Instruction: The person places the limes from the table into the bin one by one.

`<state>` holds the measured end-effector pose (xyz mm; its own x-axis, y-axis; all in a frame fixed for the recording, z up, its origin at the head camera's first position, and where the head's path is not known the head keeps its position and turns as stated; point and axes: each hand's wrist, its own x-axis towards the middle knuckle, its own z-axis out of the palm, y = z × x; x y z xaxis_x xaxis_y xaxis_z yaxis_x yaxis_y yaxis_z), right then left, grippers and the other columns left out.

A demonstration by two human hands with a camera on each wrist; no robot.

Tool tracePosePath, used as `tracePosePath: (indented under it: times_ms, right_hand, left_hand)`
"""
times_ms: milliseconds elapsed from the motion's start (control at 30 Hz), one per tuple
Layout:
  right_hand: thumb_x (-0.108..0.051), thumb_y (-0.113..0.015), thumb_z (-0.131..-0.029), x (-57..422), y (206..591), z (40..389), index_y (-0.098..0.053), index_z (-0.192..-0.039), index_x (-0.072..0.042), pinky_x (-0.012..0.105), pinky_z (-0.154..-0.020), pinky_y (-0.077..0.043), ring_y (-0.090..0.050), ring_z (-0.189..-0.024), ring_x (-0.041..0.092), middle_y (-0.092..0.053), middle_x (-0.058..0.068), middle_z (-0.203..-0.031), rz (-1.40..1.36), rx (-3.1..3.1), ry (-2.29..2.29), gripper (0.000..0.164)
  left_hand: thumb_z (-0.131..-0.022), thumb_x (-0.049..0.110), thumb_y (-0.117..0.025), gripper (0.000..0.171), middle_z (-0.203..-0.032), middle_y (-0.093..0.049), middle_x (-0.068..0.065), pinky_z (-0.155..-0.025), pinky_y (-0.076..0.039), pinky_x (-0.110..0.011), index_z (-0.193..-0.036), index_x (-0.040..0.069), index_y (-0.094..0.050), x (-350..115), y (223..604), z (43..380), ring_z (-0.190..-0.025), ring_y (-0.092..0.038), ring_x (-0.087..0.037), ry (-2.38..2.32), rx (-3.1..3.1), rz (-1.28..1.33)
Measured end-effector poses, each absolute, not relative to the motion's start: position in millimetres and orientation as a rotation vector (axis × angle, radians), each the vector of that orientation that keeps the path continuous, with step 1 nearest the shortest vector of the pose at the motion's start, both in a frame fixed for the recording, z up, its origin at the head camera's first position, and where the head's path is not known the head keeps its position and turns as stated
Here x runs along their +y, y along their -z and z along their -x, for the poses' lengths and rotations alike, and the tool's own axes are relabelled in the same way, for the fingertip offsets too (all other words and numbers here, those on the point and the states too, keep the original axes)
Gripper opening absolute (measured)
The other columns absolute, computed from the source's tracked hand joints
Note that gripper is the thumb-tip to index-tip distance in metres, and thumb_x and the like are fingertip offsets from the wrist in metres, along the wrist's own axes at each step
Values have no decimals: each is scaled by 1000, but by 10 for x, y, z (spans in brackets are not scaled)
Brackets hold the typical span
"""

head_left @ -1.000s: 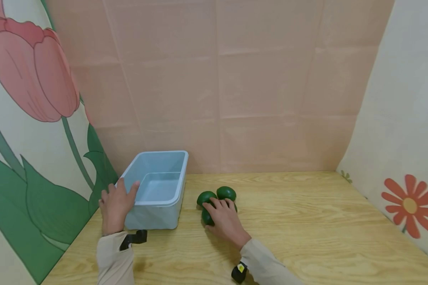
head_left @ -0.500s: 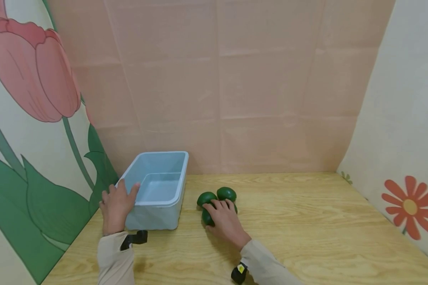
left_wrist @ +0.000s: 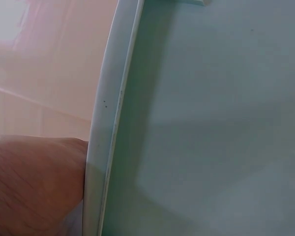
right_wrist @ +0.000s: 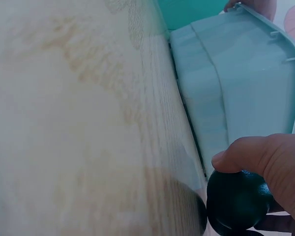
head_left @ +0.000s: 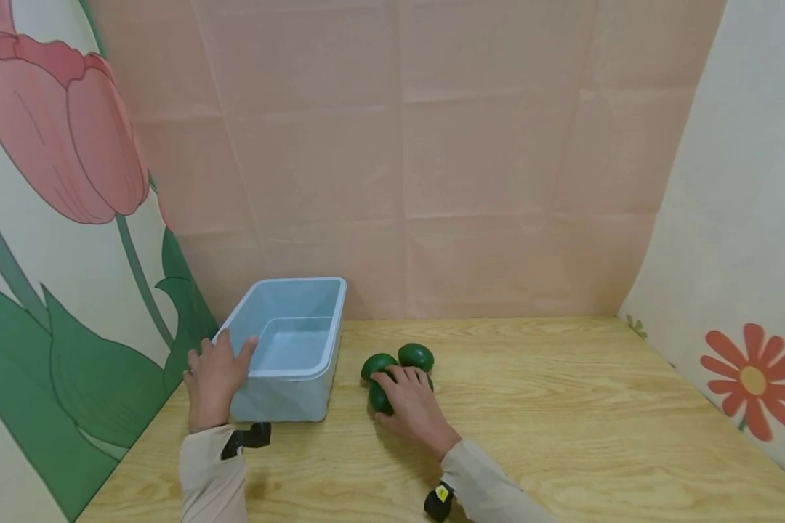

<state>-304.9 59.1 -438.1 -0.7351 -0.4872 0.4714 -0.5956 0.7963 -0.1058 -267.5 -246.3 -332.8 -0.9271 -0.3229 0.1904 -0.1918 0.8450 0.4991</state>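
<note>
My left hand [head_left: 217,381] holds the near left corner of a light blue plastic bin [head_left: 281,398], thumb over the front rim and fingers along the left side. In the left wrist view, part of that hand lies against the outside of the bin's rim [left_wrist: 105,108]. Thumb and fingers of my right hand [head_left: 417,410] grip a dark green, smooth avocado [right_wrist: 237,200] at the table. Two more avocados lie just beyond it, one at the left [head_left: 377,363] and one farther back [head_left: 416,355]. Another dark green piece shows at the right, mostly hidden by my fingers.
The bin stands on a light wood-grain table [head_left: 562,407], left of the avocados, with bare floor inside. A plain pinkish sheet [head_left: 471,160] hangs behind the table. A tulip-print panel [head_left: 72,290] closes the left side, a flower-print panel [head_left: 752,240] the right.
The gripped avocado and the one at the right under my fingers have shifted very slightly left. My left hand and the bin stay in place.
</note>
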Motion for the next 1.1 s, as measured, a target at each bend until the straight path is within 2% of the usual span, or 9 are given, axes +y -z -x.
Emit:
tracePosePath:
  times_ms: [267, 733, 1100]
  right_hand:
    - [-39, -79, -77, 582, 4358, 3035, -56, -131, -19, 53, -102, -39, -54, -118, 32, -59, 10, -129, -805, -2534, -400, 63]
    - [-37, -79, -77, 576, 4351, 3014, -55, -132, -22, 53, -105, -37, -55, -115, 31, -59, 8, -128, -780, -2506, -465, 62]
    - [-37, -80, -74, 562, 4316, 3013, -57, -128, -21, 52, -100, -40, -56, -111, 30, -61, 7, -124, -767, -2445, -485, 61]
  left_hand:
    - [-101, 47, -39, 72, -139, -28, -42, -99, -19, -78, -147, -6, -25, -2465, 3315, 2669, -130, -20, -64, 703, -2772, -389]
    - [-101, 46, -41, 72, -142, -25, -42, -101, -18, -78, -148, -6, -23, -2465, 3302, 2647, -132, -17, -65, 702, -2793, -371]
    - [-100, 46, -41, 72, -142, -25, -42, -101, -19, -78, -148, -6, -24, -2475, 3302, 2658, -131, -17, -64, 705, -2794, -373]
